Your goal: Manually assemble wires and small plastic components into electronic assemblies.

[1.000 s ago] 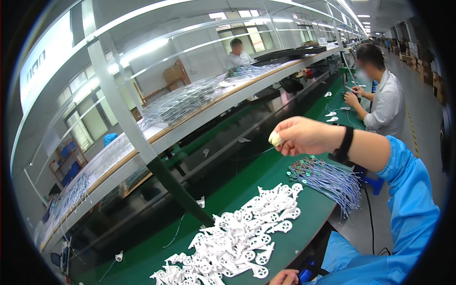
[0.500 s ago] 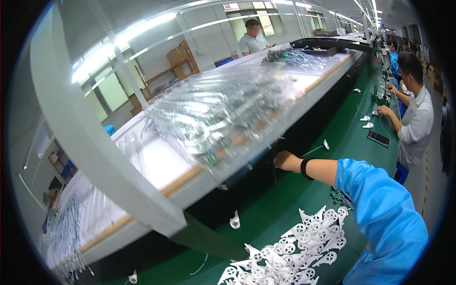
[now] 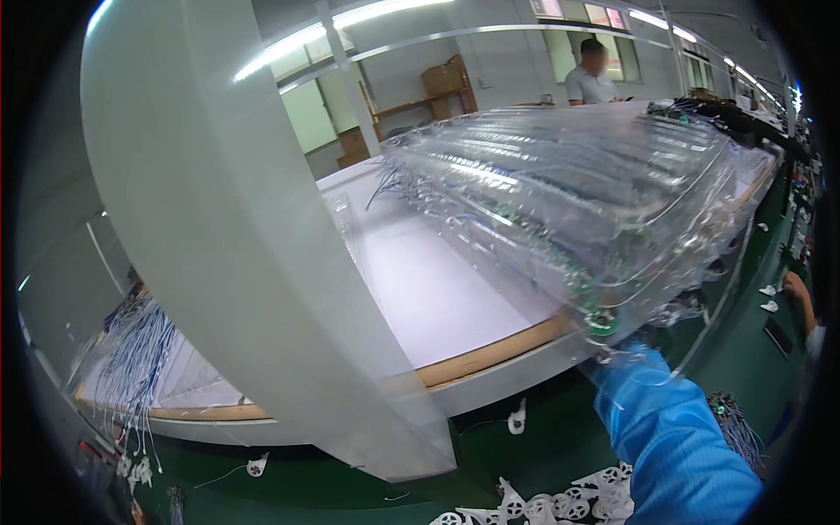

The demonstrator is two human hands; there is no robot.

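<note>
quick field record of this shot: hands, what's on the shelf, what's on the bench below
right arm: blue sleeve reaches up under the stack of clear plastic trays; the hand is hidden behind it
left hand: not in view
shelf: white raised shelf bears the clear trays, which hold small green parts and wires
shelf, left end: bundle of blue and white wires hangs over the edge
bench below: green surface with white plastic cut-outs at the lower edge
foreground: broad white post
others: a person stands beyond the shelf
</note>
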